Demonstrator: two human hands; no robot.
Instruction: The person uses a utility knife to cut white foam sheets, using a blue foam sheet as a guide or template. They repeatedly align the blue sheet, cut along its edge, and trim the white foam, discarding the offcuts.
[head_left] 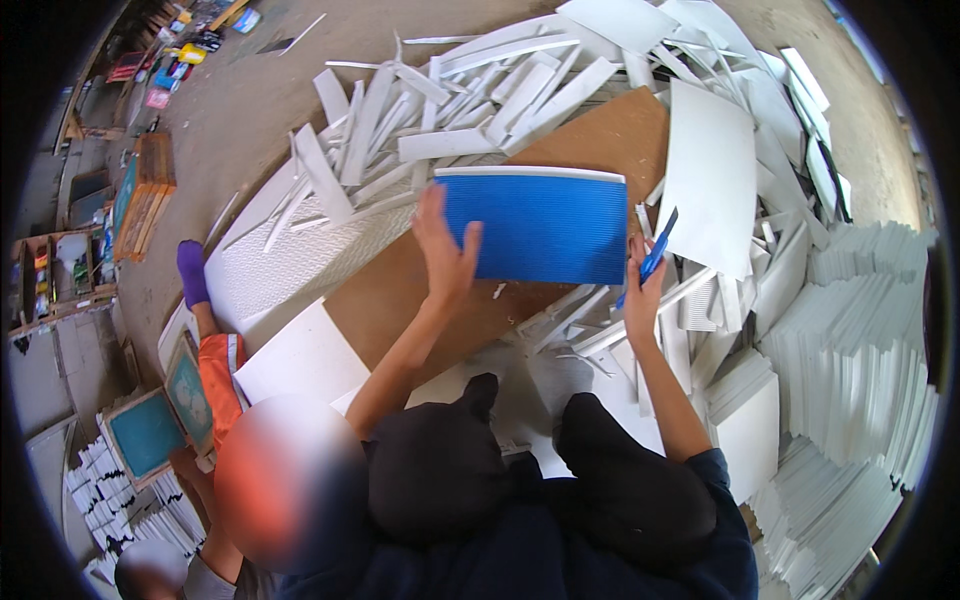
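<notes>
At frame centre we have the blue sheet [545, 230] between our left hand [447, 250], fingers spread loosely at its edge, and right hand [644, 298], fingers wrapped around the knife [656, 256], apparently angled outward to spare the sheet.

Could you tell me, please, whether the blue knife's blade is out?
Out: a dark blade projects beyond the blue handle, held in the right hand.
</notes>
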